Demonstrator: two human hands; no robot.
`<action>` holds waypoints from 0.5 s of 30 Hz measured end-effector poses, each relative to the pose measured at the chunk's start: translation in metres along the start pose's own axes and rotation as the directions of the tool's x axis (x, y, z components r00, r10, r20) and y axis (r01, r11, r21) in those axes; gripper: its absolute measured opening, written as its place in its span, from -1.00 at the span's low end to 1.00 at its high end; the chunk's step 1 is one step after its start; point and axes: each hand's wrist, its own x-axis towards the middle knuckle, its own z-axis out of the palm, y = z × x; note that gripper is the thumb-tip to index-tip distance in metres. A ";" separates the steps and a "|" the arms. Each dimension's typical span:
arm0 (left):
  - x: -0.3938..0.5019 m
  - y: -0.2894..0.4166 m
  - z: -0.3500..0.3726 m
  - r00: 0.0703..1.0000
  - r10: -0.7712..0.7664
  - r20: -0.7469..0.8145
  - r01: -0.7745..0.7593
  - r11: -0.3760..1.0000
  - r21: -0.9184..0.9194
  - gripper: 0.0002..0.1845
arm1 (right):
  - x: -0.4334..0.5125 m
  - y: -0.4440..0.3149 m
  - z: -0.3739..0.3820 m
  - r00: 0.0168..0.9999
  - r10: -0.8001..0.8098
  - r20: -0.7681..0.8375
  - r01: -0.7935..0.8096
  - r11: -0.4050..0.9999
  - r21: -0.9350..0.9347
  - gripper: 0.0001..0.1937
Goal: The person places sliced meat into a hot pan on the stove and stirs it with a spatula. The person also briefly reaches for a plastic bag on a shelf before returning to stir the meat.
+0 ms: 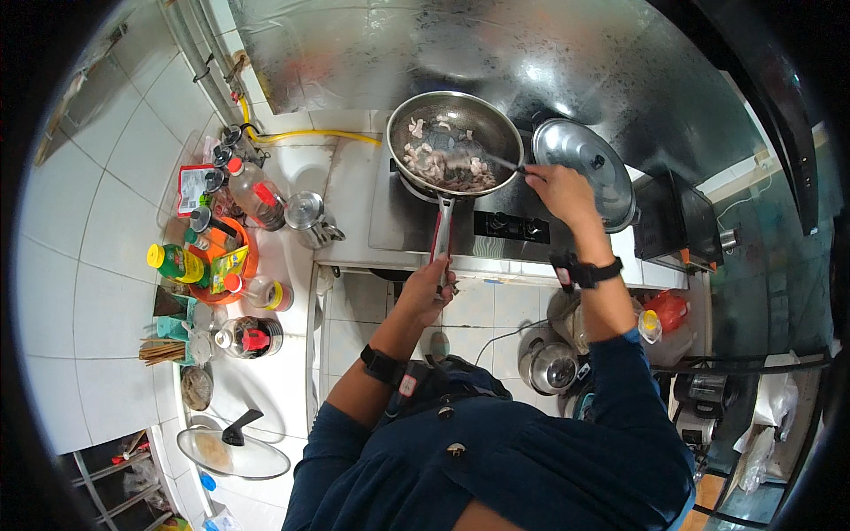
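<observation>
A wok (455, 106) stands on the left burner of the gas stove (425, 232). Pieces of pale, partly browned meat (435, 164) lie in it, most of them towards the near side. My left hand (425, 287) grips the end of the wok's metal and red handle (443, 229). From the right, my right hand (561, 192) holds the dark handle of a spatula (505, 161). The spatula's blurred head reaches into the wok among the meat. Right of the wok, a large lidded pot (584, 169) sits close to my right hand.
On the left counter stand a steel pitcher (307, 216), several bottles, an orange basket (247, 265) of seasonings, and chopsticks (163, 352). A glass lid (232, 453) lies nearer me. A black box-shaped appliance (671, 212) is right of the pot. A steel kettle (548, 364) rests low on the right.
</observation>
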 end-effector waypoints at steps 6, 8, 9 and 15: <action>0.002 -0.001 -0.003 1.000 0.012 0.026 -0.011 1.000 -0.027 -0.79 | 0.043 0.001 0.060 0.969 0.139 -0.206 -0.127 0.989 0.072 -0.73; 0.002 -0.001 -0.003 0.999 0.024 0.036 -0.023 0.999 -0.032 -0.80 | 0.041 0.001 0.066 0.973 0.185 -0.141 -0.176 0.982 0.073 -0.72; 0.002 0.000 -0.004 0.999 0.020 0.040 -0.019 0.999 -0.032 -0.80 | 0.036 0.002 0.063 0.983 0.145 -0.115 -0.137 0.988 0.078 -0.73; 0.002 0.000 -0.003 0.998 0.016 0.056 -0.014 0.999 -0.042 -0.81 | -0.012 0.025 -0.020 0.999 0.026 0.039 -0.028 0.999 0.041 -0.76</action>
